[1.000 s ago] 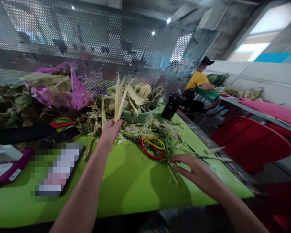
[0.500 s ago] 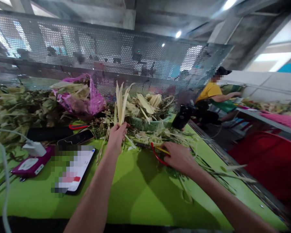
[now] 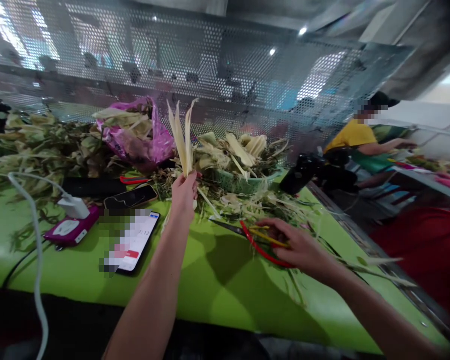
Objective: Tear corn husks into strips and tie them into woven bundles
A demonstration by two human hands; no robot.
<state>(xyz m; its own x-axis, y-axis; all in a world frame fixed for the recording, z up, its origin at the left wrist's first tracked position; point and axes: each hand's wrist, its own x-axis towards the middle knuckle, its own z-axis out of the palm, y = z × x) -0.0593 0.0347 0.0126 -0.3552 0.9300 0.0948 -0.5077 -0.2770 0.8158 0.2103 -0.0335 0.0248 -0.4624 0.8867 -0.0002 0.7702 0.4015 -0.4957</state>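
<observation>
My left hand point(image 3: 185, 192) pinches the lower end of a few pale, dry corn husk strips point(image 3: 183, 145), which stand upright and fan out at their tips. My right hand point(image 3: 290, 240) grips a pair of shears point(image 3: 260, 245) with red and yellow handles, low over the table; their dark, pointed blade aims left toward my left hand. The shears and the husk strips are apart. Just behind both hands, a green basket point(image 3: 238, 185) is heaped with dry husks point(image 3: 243, 150). Cut scraps and stalks lie around its front and under my right hand.
On the green table point(image 3: 210, 295) stand a pink plastic bag point(image 3: 161, 135) of husks, a black bottle point(image 3: 298, 177), two phones point(image 3: 140, 242), and a purple power strip point(image 3: 73, 227) with a white cable. Another red-handled tool point(image 3: 135, 180) lies behind. A person in yellow point(image 3: 350, 137) sits right.
The camera view has shifted right and down. My right hand has raised the shears clear of the scraps, so handles and blade show more plainly. My left hand still holds the husk strips.
</observation>
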